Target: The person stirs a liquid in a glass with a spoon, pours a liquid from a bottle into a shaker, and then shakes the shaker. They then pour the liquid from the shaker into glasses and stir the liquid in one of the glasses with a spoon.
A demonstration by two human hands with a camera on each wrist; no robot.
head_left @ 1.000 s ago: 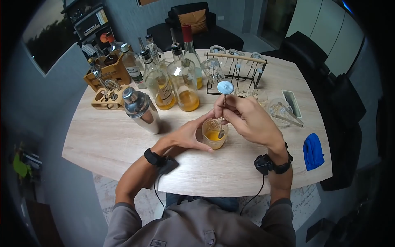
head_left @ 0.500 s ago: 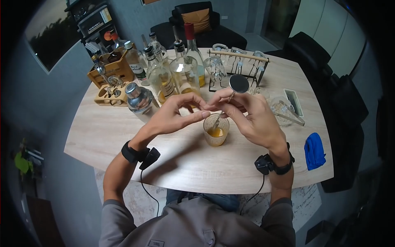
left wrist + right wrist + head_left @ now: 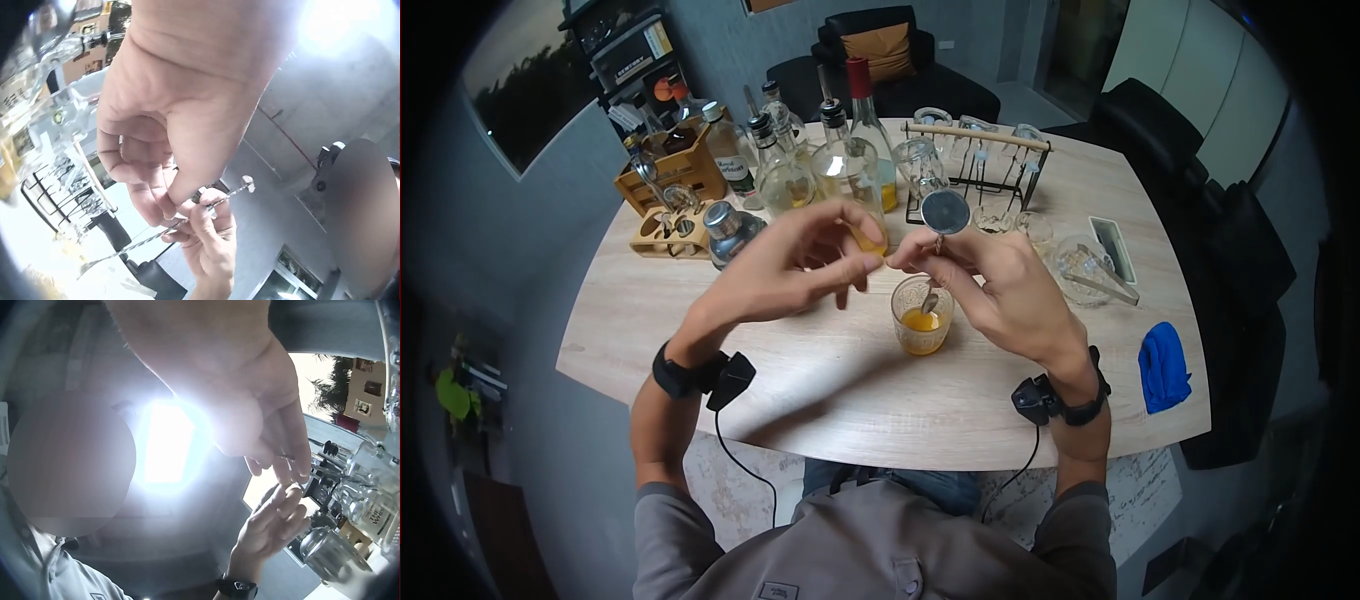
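A textured glass (image 3: pixel 907 335) holding amber liquid stands on the table in front of the person. My right hand (image 3: pixel 1005 290) pinches a twisted-stem bar spoon (image 3: pixel 946 213) between thumb and fingers, its flat disc end up and its bowl down inside the glass. To the left, above the table, my left hand (image 3: pixel 785 265) has its fingers loosely bent and holds nothing. Its thumb tip comes close to the right fingertips. In the left wrist view the spoon's stem (image 3: pixel 140 242) runs slantwise past the left fingertips.
A metal shaker (image 3: pixel 725 225) stands behind the left hand, partly hidden. Several liquor bottles (image 3: pixel 845 170) are at the back, beside a rack (image 3: pixel 1025 190) of hanging glasses. On the right are tongs over a glass bowl (image 3: pixel 1080 285) and a blue cloth (image 3: pixel 1164 370).
My left hand has lifted off the glass and moved up and left. My right hand keeps its pinch on the bar spoon, whose top disc has tilted and shifted.
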